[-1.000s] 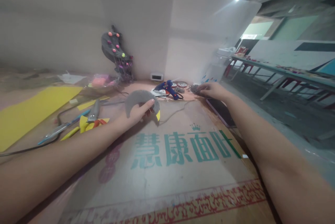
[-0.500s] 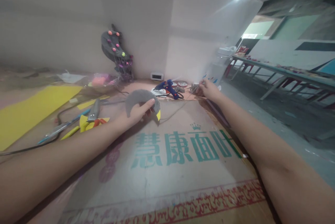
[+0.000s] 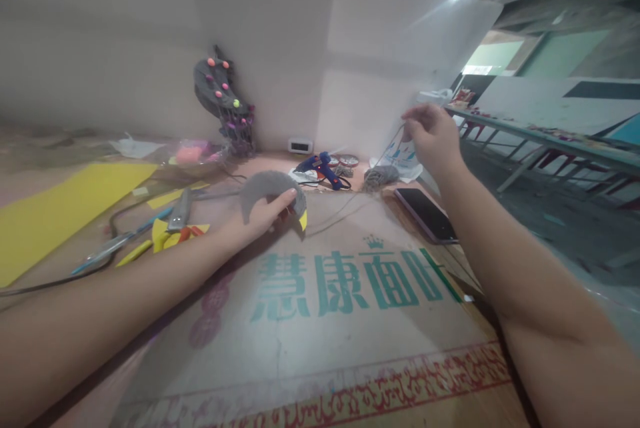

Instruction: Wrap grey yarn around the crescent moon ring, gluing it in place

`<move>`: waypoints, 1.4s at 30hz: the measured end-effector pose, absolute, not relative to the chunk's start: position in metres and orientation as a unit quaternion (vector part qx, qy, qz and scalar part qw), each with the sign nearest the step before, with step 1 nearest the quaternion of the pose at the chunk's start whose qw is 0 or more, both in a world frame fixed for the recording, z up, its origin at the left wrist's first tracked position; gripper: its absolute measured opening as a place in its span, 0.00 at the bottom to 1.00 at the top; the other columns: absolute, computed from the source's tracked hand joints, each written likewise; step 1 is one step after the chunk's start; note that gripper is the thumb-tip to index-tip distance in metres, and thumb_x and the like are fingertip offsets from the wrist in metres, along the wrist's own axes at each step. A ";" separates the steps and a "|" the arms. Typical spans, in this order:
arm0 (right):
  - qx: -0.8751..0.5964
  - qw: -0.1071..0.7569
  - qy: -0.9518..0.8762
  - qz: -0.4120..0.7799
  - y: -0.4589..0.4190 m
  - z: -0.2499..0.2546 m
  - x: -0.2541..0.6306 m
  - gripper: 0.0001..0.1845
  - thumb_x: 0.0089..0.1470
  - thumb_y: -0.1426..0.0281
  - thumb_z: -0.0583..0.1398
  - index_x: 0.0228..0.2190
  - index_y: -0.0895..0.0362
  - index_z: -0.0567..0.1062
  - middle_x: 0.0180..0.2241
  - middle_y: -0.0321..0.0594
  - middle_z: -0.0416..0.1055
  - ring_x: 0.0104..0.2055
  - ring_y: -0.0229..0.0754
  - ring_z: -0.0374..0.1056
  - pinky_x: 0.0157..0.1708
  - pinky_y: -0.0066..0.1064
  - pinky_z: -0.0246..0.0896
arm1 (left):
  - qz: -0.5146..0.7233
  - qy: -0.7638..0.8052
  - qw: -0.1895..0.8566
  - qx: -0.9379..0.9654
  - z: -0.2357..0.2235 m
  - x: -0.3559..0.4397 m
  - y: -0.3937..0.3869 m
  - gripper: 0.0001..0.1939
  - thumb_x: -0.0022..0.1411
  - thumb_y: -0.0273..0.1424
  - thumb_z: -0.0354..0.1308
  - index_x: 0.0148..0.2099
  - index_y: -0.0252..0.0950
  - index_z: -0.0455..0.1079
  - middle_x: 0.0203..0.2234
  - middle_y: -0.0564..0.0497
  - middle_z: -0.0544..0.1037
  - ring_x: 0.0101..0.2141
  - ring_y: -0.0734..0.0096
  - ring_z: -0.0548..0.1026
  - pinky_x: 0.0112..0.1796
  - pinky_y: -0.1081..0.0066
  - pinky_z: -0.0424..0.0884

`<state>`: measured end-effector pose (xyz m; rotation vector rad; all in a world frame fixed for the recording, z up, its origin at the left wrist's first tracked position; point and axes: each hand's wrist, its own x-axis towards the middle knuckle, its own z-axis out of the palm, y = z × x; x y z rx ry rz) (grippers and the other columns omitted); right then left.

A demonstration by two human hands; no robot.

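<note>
My left hand [image 3: 274, 210] grips a grey crescent moon shape [image 3: 265, 187] with a yellow tip, its fingers partly hidden beneath. Raised at the right, my right hand [image 3: 431, 135] pinches a strand of grey yarn [image 3: 391, 150] between thumb and fingertips. That strand runs down to a ball of grey yarn [image 3: 383, 175] at the back of the table. Another length of yarn trails from the ball toward the crescent. Under my left hand lies a cardboard sheet [image 3: 320, 341] printed with green characters and a red border.
A blue glue gun [image 3: 323, 169] lies behind the crescent, near a small digital display [image 3: 300, 146]. A phone [image 3: 426, 215] rests at the right edge. Scissors [image 3: 170, 236], a cutter [image 3: 180, 209] and a yellow sheet [image 3: 70, 211] lie left. A decorated grey moon [image 3: 217, 88] stands against the wall.
My right hand has risen from the yarn ball, up and to the right, drawing out a strand. The ball and phone now show. My left hand stays in place with the crescent.
</note>
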<state>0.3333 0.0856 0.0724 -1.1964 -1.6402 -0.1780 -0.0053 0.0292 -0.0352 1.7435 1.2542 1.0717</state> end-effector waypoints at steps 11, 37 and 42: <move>-0.543 0.399 -0.739 -0.012 0.051 0.082 0.289 0.21 0.68 0.60 0.53 0.32 0.56 0.80 0.21 0.36 0.72 0.24 0.38 0.64 0.30 0.31 0.59 | 0.404 0.501 0.335 0.688 -0.024 -0.005 0.023 0.24 0.60 0.52 0.55 0.27 0.37 0.69 0.18 0.51 0.72 0.20 0.71 0.68 0.20 0.74 0.64; -0.619 0.357 -0.675 0.184 0.120 -0.006 0.235 0.08 0.54 0.67 0.65 0.33 0.60 0.78 0.30 0.48 0.80 0.37 0.51 0.78 0.40 0.36 0.73 | 0.407 0.497 0.364 0.674 -0.022 -0.004 0.021 0.22 0.65 0.48 0.55 0.27 0.36 0.67 0.21 0.51 0.73 0.21 0.73 0.69 0.23 0.73 0.63; -0.562 0.417 -0.671 0.245 0.093 0.009 0.245 0.12 0.57 0.62 0.63 0.34 0.58 0.78 0.32 0.46 0.81 0.28 0.42 0.75 0.31 0.31 0.73 | 0.424 0.501 0.355 0.666 -0.018 -0.003 0.019 0.21 0.65 0.46 0.55 0.26 0.37 0.66 0.22 0.51 0.75 0.21 0.72 0.69 0.24 0.72 0.62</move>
